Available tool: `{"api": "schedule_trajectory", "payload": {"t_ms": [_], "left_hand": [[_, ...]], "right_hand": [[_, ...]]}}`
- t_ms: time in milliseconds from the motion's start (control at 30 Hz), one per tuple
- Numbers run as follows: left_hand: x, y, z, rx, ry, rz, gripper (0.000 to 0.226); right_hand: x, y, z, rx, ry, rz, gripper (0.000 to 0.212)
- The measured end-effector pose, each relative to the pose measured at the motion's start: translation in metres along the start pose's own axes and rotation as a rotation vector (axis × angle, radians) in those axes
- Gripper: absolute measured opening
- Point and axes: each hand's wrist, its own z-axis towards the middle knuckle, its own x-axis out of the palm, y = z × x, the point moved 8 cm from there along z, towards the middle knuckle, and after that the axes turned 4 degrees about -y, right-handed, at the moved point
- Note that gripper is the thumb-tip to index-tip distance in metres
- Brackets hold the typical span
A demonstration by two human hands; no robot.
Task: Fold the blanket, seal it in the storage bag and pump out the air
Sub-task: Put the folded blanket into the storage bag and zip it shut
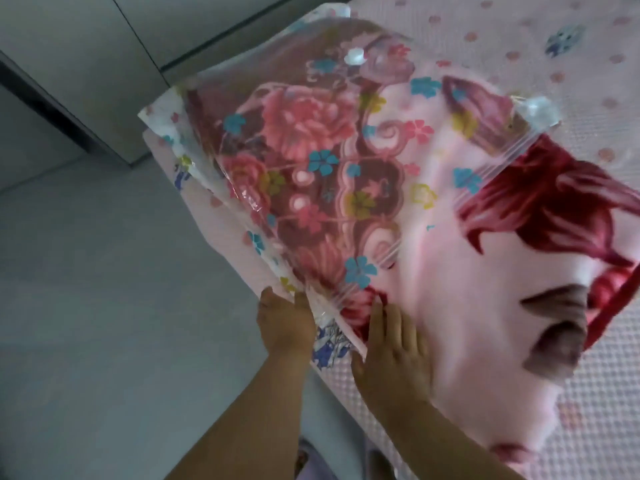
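One folded floral blanket (467,271) lies on the bed (588,64), its far part inside one clear storage bag (294,140), the near part outside the bag's open mouth. Two hands: the left hand (285,323) pinches the bag's near corner; the right hand (393,355) rests flat, fingers straight, on the blanket's edge

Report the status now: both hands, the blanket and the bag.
Left hand grips the storage bag mouth edge. Right hand flat, pressing the blanket. Blanket partly inside, rest sticking out; bag unsealed. Nothing in the way.
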Motion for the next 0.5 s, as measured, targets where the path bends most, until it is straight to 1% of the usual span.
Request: {"api": "schedule_trajectory", "payload": {"t_ms": [33,67,100,133,200,267,367,433,500], "left_hand": [[0.016,0.017,0.000,-0.125,0.115,-0.082,0.048],[0.034,0.027,-0.003,-0.185,0.234,-0.177,0.045],[0.049,0.034,-0.007,-0.210,0.324,-0.251,0.047],[0.061,0.040,-0.010,-0.228,0.376,-0.304,0.047],[0.066,0.040,-0.018,-0.217,0.419,-0.376,0.037],[0.066,0.037,-0.021,-0.175,0.421,-0.385,0.033],[0.075,0.033,-0.021,-0.132,0.472,-0.429,0.028],[0.075,0.033,-0.021,-0.110,0.492,-0.419,0.026],[0.068,0.031,-0.022,-0.076,0.492,-0.408,0.024]], "right_hand": [[0.006,-0.002,-0.008,0.012,0.008,-0.021,0.097],[0.009,-0.004,-0.015,0.022,0.006,-0.037,0.101],[0.011,-0.007,-0.020,0.033,-0.016,-0.050,0.104],[0.014,-0.011,-0.025,0.043,-0.033,-0.070,0.107],[0.022,-0.018,-0.030,0.049,-0.034,-0.137,0.108],[0.031,-0.020,-0.025,0.036,0.008,-0.227,0.098],[0.037,-0.019,0.004,0.010,0.026,-0.326,0.081],[0.039,-0.021,0.026,-0.007,0.059,-0.310,0.076],[0.036,-0.019,0.043,-0.013,0.120,-0.211,0.072]]}}
